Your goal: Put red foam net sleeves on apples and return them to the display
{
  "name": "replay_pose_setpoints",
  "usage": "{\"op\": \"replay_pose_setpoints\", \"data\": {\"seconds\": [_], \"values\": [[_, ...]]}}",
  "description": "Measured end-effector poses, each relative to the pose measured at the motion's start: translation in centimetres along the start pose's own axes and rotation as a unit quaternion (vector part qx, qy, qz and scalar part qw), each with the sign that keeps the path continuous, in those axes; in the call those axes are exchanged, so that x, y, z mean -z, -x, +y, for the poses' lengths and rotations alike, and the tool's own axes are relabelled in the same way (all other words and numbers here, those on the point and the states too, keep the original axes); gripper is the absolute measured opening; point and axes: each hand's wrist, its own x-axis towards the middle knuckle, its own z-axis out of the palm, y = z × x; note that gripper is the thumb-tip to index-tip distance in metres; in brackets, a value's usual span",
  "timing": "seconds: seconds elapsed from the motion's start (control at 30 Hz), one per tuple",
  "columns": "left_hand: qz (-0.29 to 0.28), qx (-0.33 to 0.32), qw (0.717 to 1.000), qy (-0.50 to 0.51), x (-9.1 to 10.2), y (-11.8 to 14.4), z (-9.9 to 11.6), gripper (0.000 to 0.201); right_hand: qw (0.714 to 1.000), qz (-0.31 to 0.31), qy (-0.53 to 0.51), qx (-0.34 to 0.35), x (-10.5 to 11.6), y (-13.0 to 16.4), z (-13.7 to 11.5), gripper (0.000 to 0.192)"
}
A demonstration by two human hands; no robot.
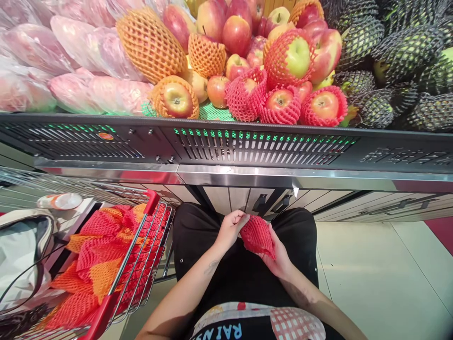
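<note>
Sleeve of soft red foam mesh [257,234] is held two-sided, probably for steadiness. I have left hand [231,227] pinching its upper corner, right hand [279,255] clasping its opposite side.

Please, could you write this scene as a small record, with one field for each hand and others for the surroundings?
Left: the left hand pinches one corner of a red foam-net sleeve
Right: the right hand holds the sleeve's opposite side
Cart, at left: wire shopping cart with red plastic trim, holding heaped red and orange foam-net sleeves
Ahead, centre: round red-and-yellow apples, some in red or orange foam nets, behind a black slotted shelf front
Ahead, left: pinkish packs in clear plastic
Ahead, right: green produce in black mesh nets
</note>
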Motion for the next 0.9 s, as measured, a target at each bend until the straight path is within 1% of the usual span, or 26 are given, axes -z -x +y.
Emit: {"op": "replay_pose_setpoints", "data": {"seconds": [0.07,0.13,0.23,0.3,0.37,0.47,0.53,0.57,0.6,0.63,0.7,0.73,0.83,0.9], "values": [[0.01,-0.005,1.0,-0.029,0.4,-0.5,-0.8,0.046,1.0,0.019,0.004,0.004,0.3,-0.2,0.2,0.046],[0.031,-0.023,0.997,-0.071,0.6,-0.4,-1.3,0.044,0.999,0.03,0.012,0.018,0.4,-0.4,0.3,0.043],[0.038,-0.052,0.99,-0.126,0.3,0.2,-1.6,0.038,0.997,0.026,0.023,0.062,0.3,-0.4,0.4,0.041],[0.016,-0.064,0.988,-0.143,-0.1,0.6,-1.6,0.036,0.994,0.025,0.029,0.103,0.3,-0.5,0.3,0.039],[-0.016,-0.074,0.986,-0.149,-0.4,1.0,-1.7,0.039,0.99,0.029,0.035,0.133,0.4,-0.6,0.2,0.035],[-0.081,-0.09,0.982,-0.145,-0.4,1.2,-2.1,0.054,0.988,0.042,0.038,0.145,0.8,-0.8,0.1,0.03],[-0.127,-0.095,0.975,-0.153,-0.4,1.2,-2.4,0.069,0.987,0.051,0.036,0.146,1.1,-0.9,0.1,0.028],[-0.136,-0.092,0.974,-0.155,-0.4,1.2,-2.6,0.077,0.987,0.055,0.034,0.147,1.2,-0.9,0.1,0.028],[-0.133,-0.084,0.976,-0.151,-0.4,1.1,-2.8,0.081,0.987,0.057,0.032,0.148,1.2,-0.9,0.0,0.028],[-0.12,-0.074,0.98,-0.143,-0.5,0.9,-2.9,0.08,0.987,0.059,0.029,0.149,1.3,-0.9,0.0,0.027],[-0.091,-0.055,0.987,-0.119,-0.7,0.7,-2.9,0.072,0.986,0.064,0.025,0.15,1.5,-1.0,-0.1,0.024],[-0.085,-0.05,0.989,-0.11,-0.7,0.6,-2.7,0.069,0.986,0.068,0.024,0.151,1.6,-1.1,-0.2,0.022],[-0.096,-0.044,0.99,-0.096,-0.6,0.5,-2.2,0.063,0.986,0.079,0.026,0.143,2.0,-1.5,-0.4,0.018],[-0.097,-0.032,0.993,-0.067,-0.4,0.5,-2.1,0.058,0.988,0.083,0.031,0.13,2.3,-1.8,-0.4,0.019]]}}
